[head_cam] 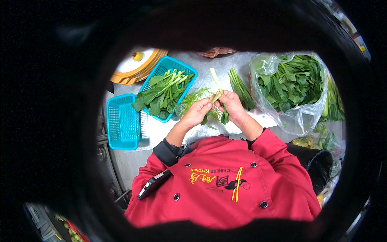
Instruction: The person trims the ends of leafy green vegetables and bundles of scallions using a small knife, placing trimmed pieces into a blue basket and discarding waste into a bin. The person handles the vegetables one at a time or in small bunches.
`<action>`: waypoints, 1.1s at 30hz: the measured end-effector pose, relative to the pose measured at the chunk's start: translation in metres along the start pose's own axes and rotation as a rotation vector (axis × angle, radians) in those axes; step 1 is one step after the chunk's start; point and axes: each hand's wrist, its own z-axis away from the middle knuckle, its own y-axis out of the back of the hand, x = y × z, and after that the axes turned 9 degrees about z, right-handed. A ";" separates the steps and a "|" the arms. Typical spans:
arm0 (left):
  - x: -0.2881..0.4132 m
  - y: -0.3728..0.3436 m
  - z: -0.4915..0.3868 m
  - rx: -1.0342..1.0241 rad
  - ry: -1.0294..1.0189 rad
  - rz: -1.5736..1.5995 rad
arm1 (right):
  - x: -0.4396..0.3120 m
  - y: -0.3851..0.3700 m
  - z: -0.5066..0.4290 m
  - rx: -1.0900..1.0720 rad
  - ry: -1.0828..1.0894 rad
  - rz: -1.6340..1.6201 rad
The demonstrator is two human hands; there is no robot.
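Over the metal table (266, 119), my left hand (196, 112) and my right hand (234, 106) meet at the fingertips. My left thumb and fingers pinch a short piece of green stalk (216, 98). Gripped in my right hand is a leafy green stalk (214, 75), its pale stem pointing away from me and its leaves hanging below the fingers. Beneath the hands lie feathery green trimmings (193, 99). Just right of them rests a bunch of leafy stalks (240, 87). Cut greens (164, 93) fill a teal plastic basket (193, 72) to the left.
A second teal basket (122, 121) stands at the near left. Stacked plates (133, 68) with orange rims sit behind it. At right, an open clear plastic bag (302, 119) bulges with leafy greens (290, 84). A black bin (320, 165) stands below the table's right side.
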 end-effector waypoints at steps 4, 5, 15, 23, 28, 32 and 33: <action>0.016 -0.002 0.003 0.008 0.002 -0.093 | 0.018 0.004 -0.008 0.076 0.020 0.288; 0.026 0.000 0.003 0.055 -0.067 -0.118 | 0.028 0.010 -0.011 0.122 0.030 0.423; 0.013 0.065 -0.003 0.434 -0.391 -1.219 | 0.041 0.004 -0.001 0.246 0.192 0.994; 0.014 0.001 -0.019 0.481 -0.320 -0.170 | 0.070 0.009 -0.005 0.130 0.394 1.226; 0.102 0.024 -0.009 0.597 -0.658 -0.573 | 0.106 0.035 -0.015 0.198 0.349 1.451; 0.075 0.075 -0.018 0.771 -0.673 -1.316 | 0.127 0.056 -0.030 0.046 0.376 1.681; 0.041 0.104 -0.020 0.700 -0.472 -1.396 | 0.135 0.063 -0.032 -0.068 0.272 1.792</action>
